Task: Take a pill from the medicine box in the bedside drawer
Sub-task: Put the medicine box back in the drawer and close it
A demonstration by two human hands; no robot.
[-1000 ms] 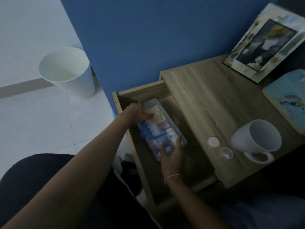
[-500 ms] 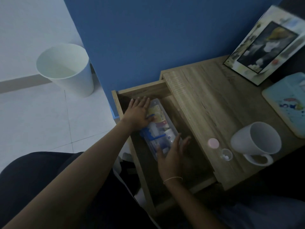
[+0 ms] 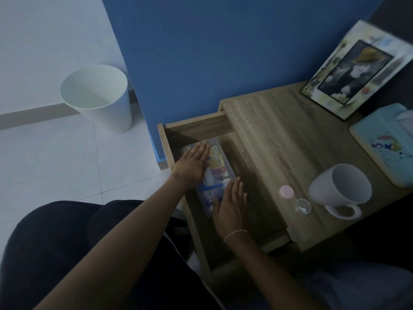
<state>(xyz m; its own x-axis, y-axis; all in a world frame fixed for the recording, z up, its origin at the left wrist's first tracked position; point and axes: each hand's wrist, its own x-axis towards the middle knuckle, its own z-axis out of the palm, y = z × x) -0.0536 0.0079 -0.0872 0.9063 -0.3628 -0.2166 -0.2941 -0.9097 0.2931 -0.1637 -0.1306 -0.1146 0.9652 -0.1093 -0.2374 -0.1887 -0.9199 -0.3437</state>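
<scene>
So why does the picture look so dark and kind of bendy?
Head view: the room is dim, so the drawer interior sinks into shadow and the box under the hands is murky. The wide-angle lens bends straight lines near the edges, like the wall's. The photo frame in the corner looks smeared and blurry.

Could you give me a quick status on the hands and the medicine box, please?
Left hand and right hand flat, fingers open, on medicine box. Box in open drawer. Nothing in the way.
</scene>
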